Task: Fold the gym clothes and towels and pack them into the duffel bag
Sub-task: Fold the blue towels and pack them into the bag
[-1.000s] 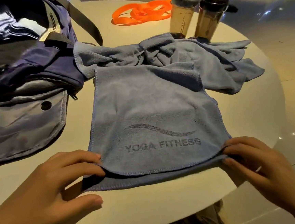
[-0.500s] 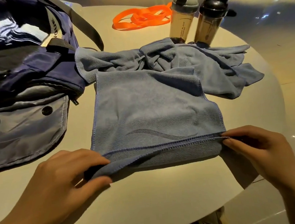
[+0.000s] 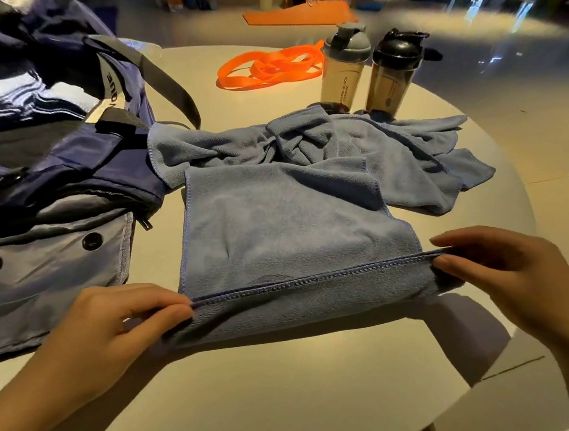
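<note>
A blue towel lies across the round table, its near part flat and its far part bunched up. The near edge is lifted and turned over, showing a stitched hem. My left hand pinches the hem's left corner between thumb and fingers. At the right corner, my right hand pinches the same hem. The navy duffel bag sits open on the left, with a grey flap spread toward me.
Two shaker bottles, one grey-lidded and one black-lidded, stand beyond the towel. Orange resistance bands lie at the far side. The table edge curves close on the right. A person kneels at an orange mat on the floor.
Both hands have lifted the towel's near edge and carried it away from me, folding it over so the "YOGA FITNESS" print is now hidden. The view has tilted up.
</note>
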A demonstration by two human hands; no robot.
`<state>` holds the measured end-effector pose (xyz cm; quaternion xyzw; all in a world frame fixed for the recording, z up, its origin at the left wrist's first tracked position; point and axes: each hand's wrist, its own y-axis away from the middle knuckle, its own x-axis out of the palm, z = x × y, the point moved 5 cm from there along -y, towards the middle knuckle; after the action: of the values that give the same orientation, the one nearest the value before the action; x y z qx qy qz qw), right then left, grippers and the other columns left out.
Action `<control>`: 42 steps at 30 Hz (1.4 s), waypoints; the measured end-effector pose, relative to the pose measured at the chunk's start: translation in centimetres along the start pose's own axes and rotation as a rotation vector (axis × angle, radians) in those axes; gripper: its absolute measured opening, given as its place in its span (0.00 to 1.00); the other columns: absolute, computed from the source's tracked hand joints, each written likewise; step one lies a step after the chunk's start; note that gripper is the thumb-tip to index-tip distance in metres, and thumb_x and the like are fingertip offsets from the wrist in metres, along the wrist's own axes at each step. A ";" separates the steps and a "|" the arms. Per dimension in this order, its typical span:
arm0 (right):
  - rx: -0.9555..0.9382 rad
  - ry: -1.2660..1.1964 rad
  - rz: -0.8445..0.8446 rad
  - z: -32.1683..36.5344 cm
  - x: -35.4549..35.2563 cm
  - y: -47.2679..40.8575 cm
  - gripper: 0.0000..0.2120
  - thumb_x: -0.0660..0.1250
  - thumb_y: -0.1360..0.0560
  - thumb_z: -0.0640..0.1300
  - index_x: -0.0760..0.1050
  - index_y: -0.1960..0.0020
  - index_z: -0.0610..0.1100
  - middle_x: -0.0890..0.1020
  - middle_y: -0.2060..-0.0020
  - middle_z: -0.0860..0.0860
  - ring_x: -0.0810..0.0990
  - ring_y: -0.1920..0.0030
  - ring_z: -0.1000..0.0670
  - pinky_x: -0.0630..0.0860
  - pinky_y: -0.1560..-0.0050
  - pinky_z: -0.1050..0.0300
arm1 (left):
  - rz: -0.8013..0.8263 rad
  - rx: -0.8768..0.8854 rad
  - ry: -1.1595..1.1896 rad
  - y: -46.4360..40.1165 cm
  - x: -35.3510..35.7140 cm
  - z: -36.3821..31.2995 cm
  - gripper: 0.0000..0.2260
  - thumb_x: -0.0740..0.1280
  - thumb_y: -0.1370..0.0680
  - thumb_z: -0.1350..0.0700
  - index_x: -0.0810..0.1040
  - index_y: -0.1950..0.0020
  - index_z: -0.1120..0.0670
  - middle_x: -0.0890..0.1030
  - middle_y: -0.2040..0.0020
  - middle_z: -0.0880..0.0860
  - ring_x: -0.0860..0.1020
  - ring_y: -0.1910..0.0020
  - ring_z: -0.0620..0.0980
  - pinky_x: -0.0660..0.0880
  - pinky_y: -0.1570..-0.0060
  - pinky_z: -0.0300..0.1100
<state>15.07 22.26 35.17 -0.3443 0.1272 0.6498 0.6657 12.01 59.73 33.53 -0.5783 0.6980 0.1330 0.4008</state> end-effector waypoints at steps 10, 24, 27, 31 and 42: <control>-0.158 0.015 -0.055 5.2 -2.9 -8.7 0.13 0.67 0.35 0.53 0.80 0.54 0.48 0.81 0.69 0.56 0.80 0.68 0.56 0.73 0.73 0.71 | -0.127 0.013 0.189 -7.1 -7.5 0.5 0.10 0.79 0.38 0.46 0.85 0.59 0.44 0.85 0.64 0.50 0.84 0.64 0.47 0.80 0.60 0.36; -0.530 0.208 -0.569 17.8 -9.3 -18.1 0.04 0.67 0.25 0.35 0.77 0.50 0.39 0.80 0.58 0.48 0.80 0.59 0.47 0.80 0.61 0.53 | -0.631 0.217 0.221 -18.8 -20.5 -6.0 0.22 0.67 0.25 0.68 0.83 0.62 0.39 0.83 0.64 0.40 0.80 0.62 0.40 0.78 0.59 0.35; -0.564 0.220 -0.615 19.4 -10.9 -17.8 0.04 0.66 0.24 0.36 0.76 0.49 0.37 0.77 0.58 0.51 0.76 0.58 0.50 0.70 0.63 0.68 | -0.748 0.282 0.308 -18.4 -21.6 -7.4 0.16 0.67 0.24 0.67 0.79 0.57 0.44 0.82 0.62 0.44 0.80 0.59 0.44 0.79 0.61 0.36; -0.609 0.153 -0.652 20.7 -13.0 -16.2 0.05 0.65 0.23 0.36 0.75 0.48 0.38 0.77 0.55 0.50 0.77 0.57 0.49 0.72 0.62 0.68 | -0.832 0.409 0.160 -16.8 -23.4 -10.3 0.17 0.70 0.25 0.63 0.76 0.56 0.38 0.82 0.60 0.40 0.80 0.57 0.44 0.80 0.58 0.36; -0.536 -0.248 -0.579 23.7 -17.4 -12.1 0.07 0.65 0.22 0.41 0.76 0.57 0.50 0.80 0.70 0.60 0.77 0.70 0.61 0.68 0.76 0.72 | -0.668 0.443 0.161 -13.5 -24.9 -17.0 0.20 0.63 0.25 0.74 0.79 0.60 0.48 0.82 0.65 0.44 0.80 0.63 0.40 0.77 0.65 0.30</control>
<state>17.83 24.49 66.78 -0.4459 -0.2299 0.4825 0.7180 17.69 62.16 65.93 -0.6814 0.5127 -0.2038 0.4809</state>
